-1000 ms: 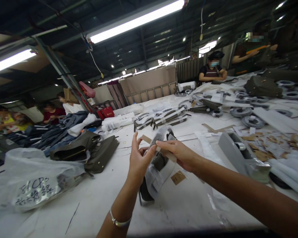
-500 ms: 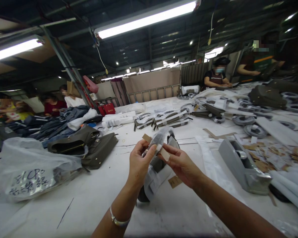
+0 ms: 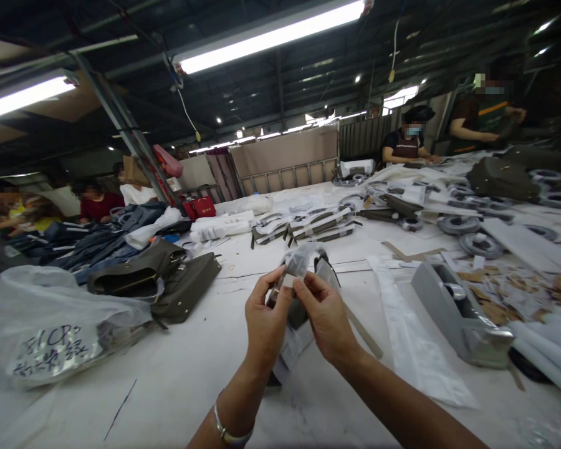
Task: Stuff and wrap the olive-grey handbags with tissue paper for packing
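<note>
Above the table, my left hand [image 3: 267, 321] and my right hand [image 3: 328, 318] meet fingertip to fingertip. Both are closed on a dark bag strap wrapped in clear and white film [image 3: 303, 257]. A small pale paper piece [image 3: 288, 280] shows between the thumbs, pinched against the wrap. Lower wrapped parts of the strap hang behind my wrists, partly hidden. To the right of my right hand lies a flat olive strip [image 3: 364, 333]. My left wrist wears a silver bangle [image 3: 227, 430].
On the left are an olive handbag [image 3: 187, 284] and a marked plastic bag [image 3: 60, 337]. Right stand a grey tape dispenser [image 3: 455, 315] and tan paper scraps [image 3: 509, 287]. Wrapped straps [image 3: 308, 224] lie further back. Co-workers [image 3: 409, 140] sit and stand beyond.
My right hand has turned inward and closed up to the left at the strap. The tan tags seen around the hands are now out of sight. The olive strip has come into view.
</note>
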`<state>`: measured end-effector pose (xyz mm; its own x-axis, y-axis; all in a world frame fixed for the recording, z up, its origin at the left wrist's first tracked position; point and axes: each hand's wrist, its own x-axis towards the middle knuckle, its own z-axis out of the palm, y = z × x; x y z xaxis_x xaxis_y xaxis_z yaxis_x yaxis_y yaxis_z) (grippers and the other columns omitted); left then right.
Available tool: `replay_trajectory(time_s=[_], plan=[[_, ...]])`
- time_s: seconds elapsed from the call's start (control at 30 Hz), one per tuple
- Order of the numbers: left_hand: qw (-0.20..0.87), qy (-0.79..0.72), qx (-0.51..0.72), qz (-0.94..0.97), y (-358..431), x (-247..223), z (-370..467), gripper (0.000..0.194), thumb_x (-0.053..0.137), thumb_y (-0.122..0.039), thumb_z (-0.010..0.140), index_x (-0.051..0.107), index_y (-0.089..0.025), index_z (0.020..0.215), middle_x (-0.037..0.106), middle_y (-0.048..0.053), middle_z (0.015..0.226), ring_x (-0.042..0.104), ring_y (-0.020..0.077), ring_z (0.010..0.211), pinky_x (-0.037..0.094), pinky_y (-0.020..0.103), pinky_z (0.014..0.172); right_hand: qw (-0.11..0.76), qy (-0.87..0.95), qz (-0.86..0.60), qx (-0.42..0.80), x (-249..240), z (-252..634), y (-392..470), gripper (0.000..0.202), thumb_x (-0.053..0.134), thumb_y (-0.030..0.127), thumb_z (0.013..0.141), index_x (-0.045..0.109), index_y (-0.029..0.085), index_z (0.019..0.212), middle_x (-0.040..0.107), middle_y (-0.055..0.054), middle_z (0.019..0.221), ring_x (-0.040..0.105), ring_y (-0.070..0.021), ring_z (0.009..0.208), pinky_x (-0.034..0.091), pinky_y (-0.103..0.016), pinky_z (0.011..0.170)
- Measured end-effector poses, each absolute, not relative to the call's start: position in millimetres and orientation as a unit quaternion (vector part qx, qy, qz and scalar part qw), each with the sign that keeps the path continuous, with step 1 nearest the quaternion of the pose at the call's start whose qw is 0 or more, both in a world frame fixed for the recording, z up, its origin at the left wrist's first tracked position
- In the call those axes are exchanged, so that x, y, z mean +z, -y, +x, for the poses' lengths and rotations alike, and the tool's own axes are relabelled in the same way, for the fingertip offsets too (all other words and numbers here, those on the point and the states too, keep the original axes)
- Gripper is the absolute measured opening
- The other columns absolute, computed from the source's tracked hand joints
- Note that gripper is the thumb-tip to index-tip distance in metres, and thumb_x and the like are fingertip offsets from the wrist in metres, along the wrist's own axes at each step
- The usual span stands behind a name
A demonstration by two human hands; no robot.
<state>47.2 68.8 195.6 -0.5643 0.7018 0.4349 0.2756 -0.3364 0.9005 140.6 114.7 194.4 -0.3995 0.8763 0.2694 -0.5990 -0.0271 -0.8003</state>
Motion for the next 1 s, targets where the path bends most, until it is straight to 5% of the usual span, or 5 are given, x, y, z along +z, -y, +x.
replay_trajectory(time_s=[0.4, 0.73, 1.0], plan=[[0.152, -0.528, 0.689, 0.473, -62.7, 207.7, 49.7, 0.017, 0.060, -0.034, 0.090, 0.063, -0.021, 0.099, 0.066, 0.001, 0.092, 0.061, 0.0154, 0.087, 0.049, 0.025, 0.080, 0.544, 0.498, -0.194, 0.646, 198.5, 137.6, -110.0, 0.028, 0.064, 0.045, 0.088, 0.065, 0.021, 0.103, 0.068, -0.003, 0.091, 0.061, -0.0169, 0.082, 0.050, -0.029, 0.081], [0.024, -0.618, 0.537, 0.574, -45.2, 242.0, 31.3, 0.013, 0.067, -0.031, 0.085, 0.072, -0.022, 0.093, 0.074, 0.002, 0.093, 0.069, 0.0180, 0.082, 0.054, 0.029, 0.081, 0.495, 0.506, -0.216, 0.672, 202.9, 148.3, -115.2, 0.031, 0.073, 0.046, 0.080, 0.057, 0.019, 0.076, 0.051, 0.005, 0.064, 0.042, -0.0092, 0.056, 0.035, -0.023, 0.053], [-0.253, -0.600, 0.462, 0.602, -42.5, 228.6, 42.1, 0.022, 0.064, -0.020, 0.087, 0.075, -0.026, 0.105, 0.077, 0.005, 0.105, 0.072, 0.0214, 0.095, 0.054, 0.031, 0.088, 0.518, 0.486, -0.185, 0.680, 202.3, 144.6, -113.2, 0.029, 0.076, 0.041, 0.079, 0.056, 0.020, 0.077, 0.055, 0.003, 0.070, 0.050, -0.0109, 0.065, 0.043, -0.023, 0.061]])
